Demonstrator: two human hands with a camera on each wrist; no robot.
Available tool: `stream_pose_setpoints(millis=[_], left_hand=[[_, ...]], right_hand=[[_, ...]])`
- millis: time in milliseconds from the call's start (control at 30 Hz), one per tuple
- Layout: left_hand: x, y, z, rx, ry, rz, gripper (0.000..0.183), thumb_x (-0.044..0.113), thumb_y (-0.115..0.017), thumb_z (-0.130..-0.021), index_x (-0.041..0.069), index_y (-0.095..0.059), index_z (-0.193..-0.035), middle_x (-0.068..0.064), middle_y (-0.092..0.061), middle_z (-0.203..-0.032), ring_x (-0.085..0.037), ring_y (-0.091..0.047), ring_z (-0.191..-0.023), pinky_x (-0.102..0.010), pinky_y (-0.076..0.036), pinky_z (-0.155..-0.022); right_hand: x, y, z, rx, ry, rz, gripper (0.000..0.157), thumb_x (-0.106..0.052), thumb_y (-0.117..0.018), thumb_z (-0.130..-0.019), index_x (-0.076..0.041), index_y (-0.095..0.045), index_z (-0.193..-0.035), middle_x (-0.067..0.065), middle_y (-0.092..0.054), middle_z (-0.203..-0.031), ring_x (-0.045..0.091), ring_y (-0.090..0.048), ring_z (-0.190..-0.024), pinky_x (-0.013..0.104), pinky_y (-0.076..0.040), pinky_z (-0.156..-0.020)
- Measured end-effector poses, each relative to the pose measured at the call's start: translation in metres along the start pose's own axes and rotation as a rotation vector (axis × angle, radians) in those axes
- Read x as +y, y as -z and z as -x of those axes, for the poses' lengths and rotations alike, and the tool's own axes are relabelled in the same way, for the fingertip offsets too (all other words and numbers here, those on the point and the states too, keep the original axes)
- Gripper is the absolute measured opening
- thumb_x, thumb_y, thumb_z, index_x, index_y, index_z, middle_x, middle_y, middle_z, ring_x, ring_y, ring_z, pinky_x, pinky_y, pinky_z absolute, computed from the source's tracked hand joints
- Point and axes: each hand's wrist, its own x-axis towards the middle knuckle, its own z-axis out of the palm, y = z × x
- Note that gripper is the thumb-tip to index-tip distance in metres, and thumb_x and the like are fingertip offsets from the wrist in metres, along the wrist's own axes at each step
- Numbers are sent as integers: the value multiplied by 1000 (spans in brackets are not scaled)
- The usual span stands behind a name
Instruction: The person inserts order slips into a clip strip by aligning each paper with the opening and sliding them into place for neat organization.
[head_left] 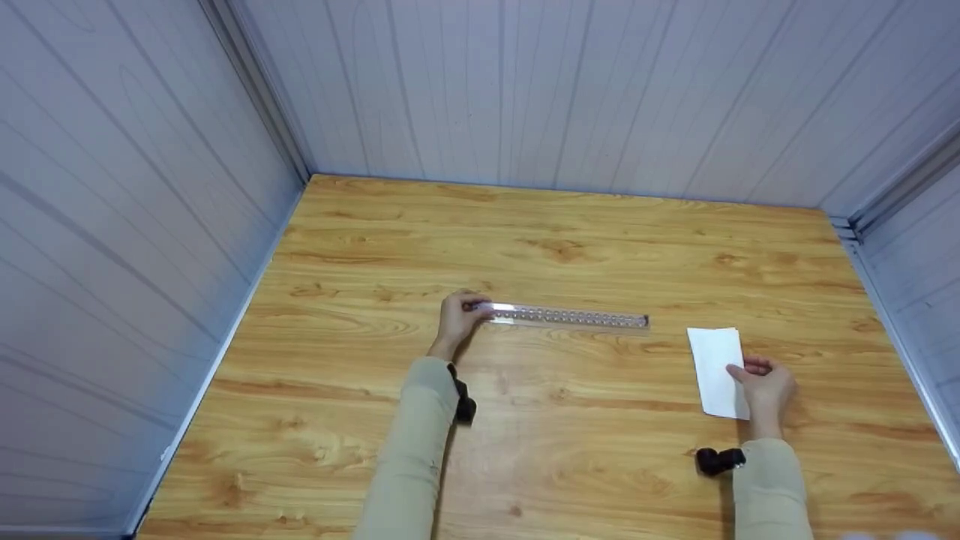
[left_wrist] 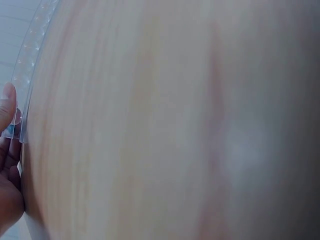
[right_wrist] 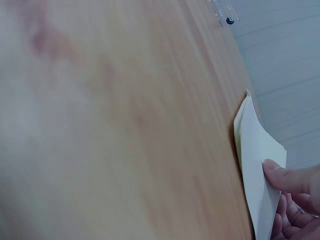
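Note:
My left hand [head_left: 459, 319] pinches the left end of a long, clear plastic strip [head_left: 570, 316] between thumb and fingers. Two rows of small round shapes run along the strip, and a dark spot marks its right end. In the left wrist view the thumb [left_wrist: 7, 107] lies over the end of the clear strip [left_wrist: 30, 55]. To the right, my right hand [head_left: 765, 386] holds a white folded paper [head_left: 716, 371] by its right edge. The right wrist view shows the thumb on the face of the layered paper [right_wrist: 257, 155], fingers behind it.
Both hands are over a wood-grain tabletop [head_left: 555, 247]. Pale panel walls [head_left: 487, 90] rise at the back, left [head_left: 120, 247] and right [head_left: 915, 300]. Each wrist carries a small black camera, the left one [head_left: 464, 405] and the right one [head_left: 718, 460].

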Motion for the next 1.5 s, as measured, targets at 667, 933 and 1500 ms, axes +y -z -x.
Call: stream_pose_setpoints(millis=[667,933,1500], left_hand=[[-9,0,-4,23,-65,-101,18,-5,-69,-71,-12,-65,-88,-21,-57,-86,-31,-56,-80,-26,-51,-64],[-8,0,-3,34,-87,-144,18,-5,-70,-70,-10,-66,-86,-18,-59,-83,-26,-57,-77,-25,-50,-65],[-7,0,-3,29,-42,-107,19,-1,-70,-72,-9,-66,-88,-18,-58,-86,-26,-58,-76,-27,-50,-66]], right_hand=[[2,3,2,-9,77,52,30,-8,-64,-79,8,-57,-102,3,-56,-76,-1,-43,-61,14,-38,-53],[5,2,1,-6,81,57,26,-8,-62,-81,7,-59,-102,4,-58,-80,1,-44,-64,14,-37,-53],[-3,8,9,3,106,57,32,-26,-58,-85,3,-60,-100,-8,-55,-73,-1,-44,-64,14,-37,-54]])
